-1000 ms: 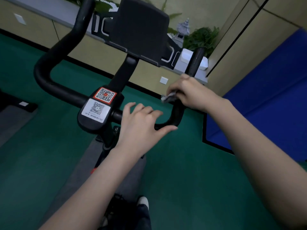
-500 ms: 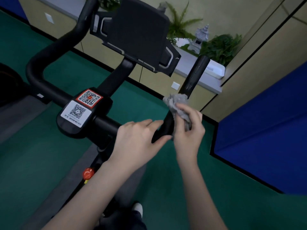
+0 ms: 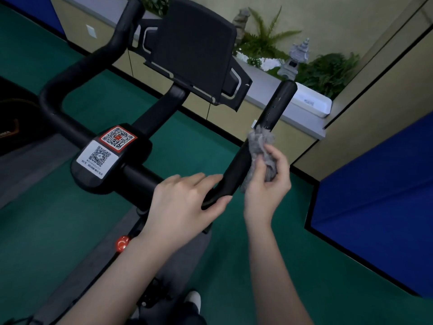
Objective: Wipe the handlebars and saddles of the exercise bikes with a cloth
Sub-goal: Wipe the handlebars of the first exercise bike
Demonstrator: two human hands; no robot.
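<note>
Sliding down since a second ago, the right hand [image 3: 266, 181] now sits lower on the right upright of the handlebar [image 3: 278, 104], and the grey cloth [image 3: 260, 146], then almost buried under the fingers, shows as a crumpled wad standing above them. Against half a second ago the hand and cloth sit at much the same place on the bar. The left hand [image 3: 185, 202] has kept its place at the bend of the bar throughout. The far side of the cloth is hidden behind the bar, so how far it wraps around cannot be told. The bike's lower frame is largely covered by both forearms, with only a red knob [image 3: 122, 243] and the toe of a white shoe [image 3: 193, 300] showing. The print under the two QR stickers [image 3: 118, 137] is too small to read. The right hand is raised with its palm turned toward the bar, thumb and curled fingers pinching the cloth and pressing it against the upright's right side, about halfway up. The left hand lies over the bend, fingers nearly straight across the top and thumb stretched beneath, a loose, wide hold rather than a clench.
</note>
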